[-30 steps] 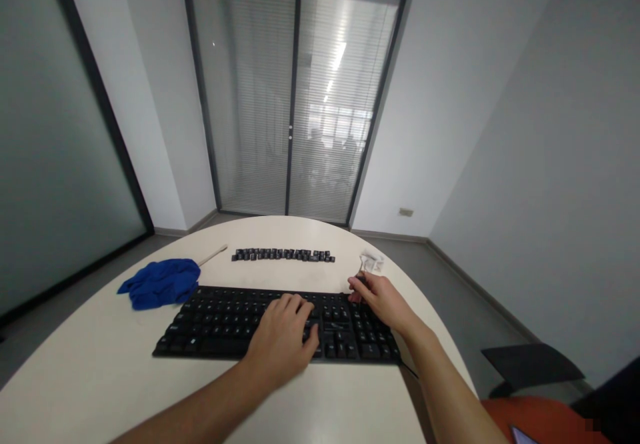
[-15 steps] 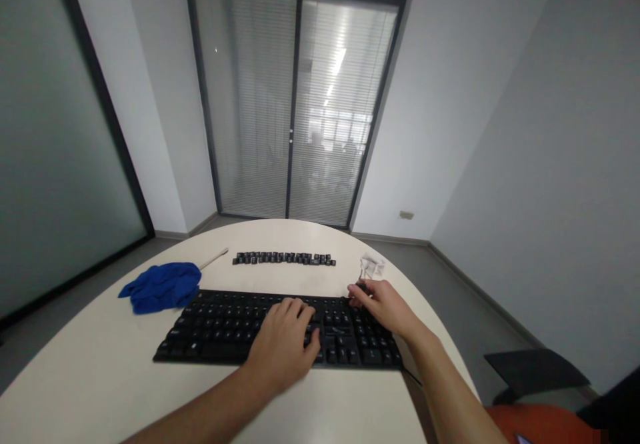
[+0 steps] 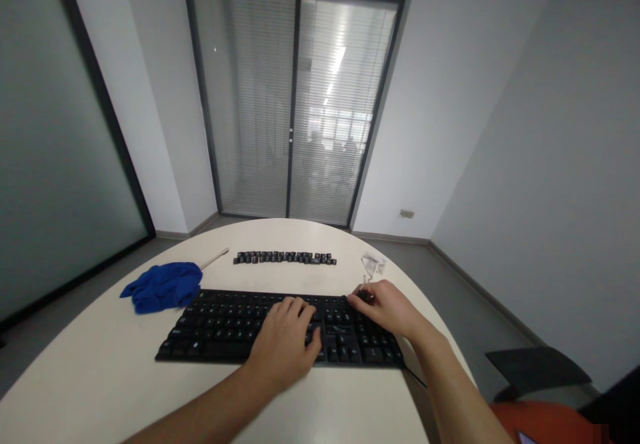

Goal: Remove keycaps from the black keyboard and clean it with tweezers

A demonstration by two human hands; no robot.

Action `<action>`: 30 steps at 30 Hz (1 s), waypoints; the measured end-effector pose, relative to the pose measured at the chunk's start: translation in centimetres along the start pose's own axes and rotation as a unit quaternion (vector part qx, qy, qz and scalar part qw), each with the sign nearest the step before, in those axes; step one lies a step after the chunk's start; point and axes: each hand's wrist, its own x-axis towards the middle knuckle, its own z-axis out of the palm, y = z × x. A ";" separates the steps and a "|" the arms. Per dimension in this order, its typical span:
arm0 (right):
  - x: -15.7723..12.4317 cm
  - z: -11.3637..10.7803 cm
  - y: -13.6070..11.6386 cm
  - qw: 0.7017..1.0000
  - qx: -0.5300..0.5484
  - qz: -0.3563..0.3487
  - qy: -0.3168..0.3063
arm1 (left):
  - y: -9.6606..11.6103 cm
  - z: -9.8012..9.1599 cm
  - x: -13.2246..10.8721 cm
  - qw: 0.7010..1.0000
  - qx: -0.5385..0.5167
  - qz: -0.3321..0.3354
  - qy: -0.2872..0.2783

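A black computer keyboard (image 3: 225,327) lies across the table in front of me. My left hand (image 3: 285,344) rests palm down on its middle-right keys, fingers slightly spread, holding nothing. Above the number pad at the keyboard's upper right, my right hand (image 3: 383,307) is closed in a pinch. Between its thumb and fingers is a small black tool with thin wire loops (image 3: 365,292); the fingers cover part of it and I cannot tell its exact kind. Just beyond that hand is a crumpled clear-and-white wrapper (image 3: 374,264).
Several loose black keycaps (image 3: 285,257) stand in two rows behind the keyboard. A blue cloth (image 3: 163,287) lies at the left, beside a thin pale stick (image 3: 215,257). The round table (image 3: 310,407) curves away at the right, near a chair (image 3: 537,371). A cable (image 3: 415,377) leaves the keyboard's right corner.
My right hand has shifted slightly, and the small black tool in its pinch has moved a little lower and to the right. The left hand stays on the keyboard.
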 end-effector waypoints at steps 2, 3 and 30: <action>-0.1 -0.3 -0.4 1.000 -0.024 -0.013 -0.012 | 0.0 0.0 0.0 1.000 0.000 -0.001 0.000; -0.2 -0.4 -0.6 0.999 -0.038 -0.020 -0.014 | 0.0 -0.1 0.0 1.000 0.000 0.000 -0.001; 0.8 1.6 2.1 0.985 0.166 0.045 0.024 | 0.1 -0.2 0.0 1.000 -0.001 0.002 -0.001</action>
